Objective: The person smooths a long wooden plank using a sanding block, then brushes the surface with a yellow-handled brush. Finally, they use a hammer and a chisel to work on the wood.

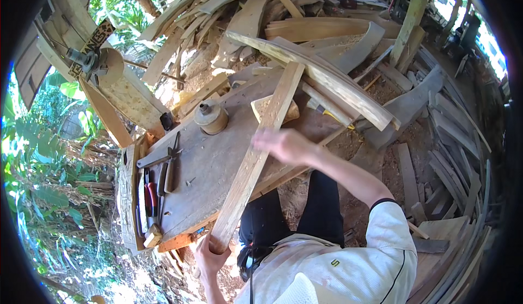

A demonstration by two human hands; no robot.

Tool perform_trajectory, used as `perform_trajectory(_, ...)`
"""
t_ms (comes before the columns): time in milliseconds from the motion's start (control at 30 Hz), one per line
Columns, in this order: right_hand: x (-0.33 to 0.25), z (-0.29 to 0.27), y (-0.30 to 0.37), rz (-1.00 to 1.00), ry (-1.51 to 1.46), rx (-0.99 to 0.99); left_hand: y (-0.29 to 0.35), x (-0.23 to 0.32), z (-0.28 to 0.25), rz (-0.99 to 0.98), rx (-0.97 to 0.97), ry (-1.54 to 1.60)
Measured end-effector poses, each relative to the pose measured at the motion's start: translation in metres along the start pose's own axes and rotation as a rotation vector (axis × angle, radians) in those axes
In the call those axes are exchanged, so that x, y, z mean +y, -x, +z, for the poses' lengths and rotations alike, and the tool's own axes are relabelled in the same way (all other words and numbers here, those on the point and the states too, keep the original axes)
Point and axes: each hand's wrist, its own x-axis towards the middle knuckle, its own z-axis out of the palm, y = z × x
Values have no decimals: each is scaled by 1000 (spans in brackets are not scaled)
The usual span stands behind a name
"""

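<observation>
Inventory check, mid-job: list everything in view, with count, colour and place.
Plank: one, light brown, across bench
Bench: one, brown, centre
Block: one, tan, under plank
Container: one, tan, on bench, left of block
Hand tools: several, dark and red, bench's left end
Unclear device: one, grey, upper left
Loose boards: many, brown-grey, beyond and right
Post: one, brownish, upper right
Plants: many, green, left
Shirt: one, white, bottom
Trousers: one pair, black, lower centre
Left hand: one, bare, holding plank's near end
Right hand: one, bare, blurred, at plank's middle
</observation>
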Motion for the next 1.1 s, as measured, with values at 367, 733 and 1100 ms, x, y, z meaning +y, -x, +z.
perform_trajectory(367,83,-52,-19,557,7,56,-9,-23,10,133,85,36)
perform_trajectory(733,163,-50,-26,396,381,206,-17,-30,7,154,44,15)
perform_trajectory(1100,65,-11,-28,209,26,-53,-4,-28,0,41,2,29)
